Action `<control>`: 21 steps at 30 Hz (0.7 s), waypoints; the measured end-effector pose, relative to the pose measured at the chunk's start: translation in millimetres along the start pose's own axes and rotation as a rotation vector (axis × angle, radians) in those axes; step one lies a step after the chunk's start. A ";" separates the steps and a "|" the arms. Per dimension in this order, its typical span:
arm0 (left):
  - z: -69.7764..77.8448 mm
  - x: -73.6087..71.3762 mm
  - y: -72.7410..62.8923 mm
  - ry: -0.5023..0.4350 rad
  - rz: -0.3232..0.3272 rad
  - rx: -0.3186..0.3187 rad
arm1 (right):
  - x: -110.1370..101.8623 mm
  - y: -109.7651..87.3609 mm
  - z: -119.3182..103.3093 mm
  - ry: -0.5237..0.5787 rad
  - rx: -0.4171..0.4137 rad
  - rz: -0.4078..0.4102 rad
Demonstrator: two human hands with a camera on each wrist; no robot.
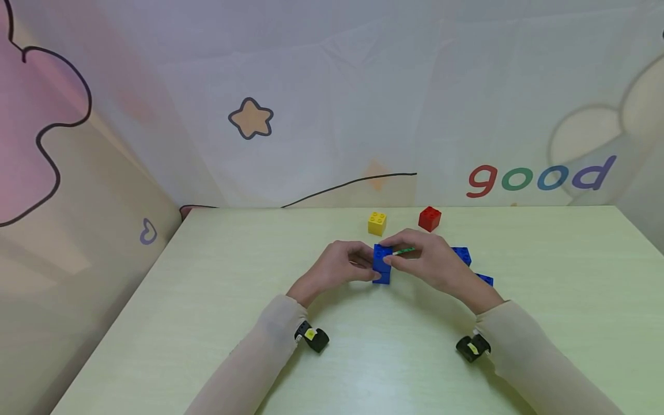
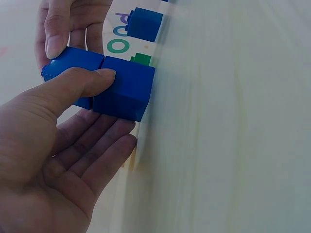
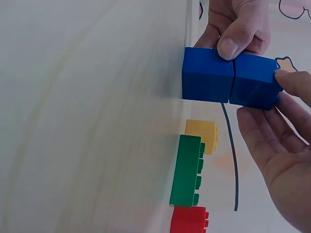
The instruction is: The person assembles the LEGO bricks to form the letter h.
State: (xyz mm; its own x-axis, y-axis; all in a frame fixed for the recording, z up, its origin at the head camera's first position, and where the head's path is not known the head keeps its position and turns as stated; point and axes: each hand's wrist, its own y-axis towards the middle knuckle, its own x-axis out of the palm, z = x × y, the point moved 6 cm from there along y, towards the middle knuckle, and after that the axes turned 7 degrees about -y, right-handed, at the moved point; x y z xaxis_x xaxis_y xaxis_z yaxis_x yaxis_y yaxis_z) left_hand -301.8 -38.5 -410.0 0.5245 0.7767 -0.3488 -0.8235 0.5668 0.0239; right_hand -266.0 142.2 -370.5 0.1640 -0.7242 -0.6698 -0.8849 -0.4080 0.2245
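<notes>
Two blue toy bricks are held between the hands, one on top of the other. The left hand (image 1: 336,266) pinches the lower blue brick (image 3: 206,76), its thumb tip lying close to the seam. On the upper blue brick (image 3: 255,82), the right hand (image 1: 432,260) has its thumb and fingers on either side. Seen from the right wrist, the two bricks meet along a thin seam and the upper one tilts slightly. Whether the studs are fully pressed in cannot be told.
A yellow brick (image 1: 377,223) and a red brick (image 1: 430,219) stand towards the table's back edge. A long green brick (image 3: 185,170) sits behind the right hand. Two more blue pieces, one (image 1: 461,255) farther back and one (image 1: 485,279) nearer, are partly hidden by the right forearm.
</notes>
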 end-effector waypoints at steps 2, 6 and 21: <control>0.2 0.0 0.2 0.004 0.001 0.000 | -0.1 0.0 -0.2 -0.002 0.001 0.001; 0.6 0.3 0.2 0.009 0.002 0.000 | -0.1 0.1 -0.9 -0.004 0.001 0.000; 0.0 1.0 1.6 0.021 -0.001 -0.001 | 0.6 1.3 -1.8 0.007 -0.004 -0.008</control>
State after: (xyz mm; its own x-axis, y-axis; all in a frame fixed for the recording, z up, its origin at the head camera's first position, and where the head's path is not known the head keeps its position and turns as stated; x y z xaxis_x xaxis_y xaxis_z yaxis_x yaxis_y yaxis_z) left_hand -302.7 -36.8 -410.3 0.5205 0.7703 -0.3684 -0.8233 0.5672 0.0229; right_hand -266.3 140.2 -369.4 0.1739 -0.7251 -0.6663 -0.8819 -0.4158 0.2223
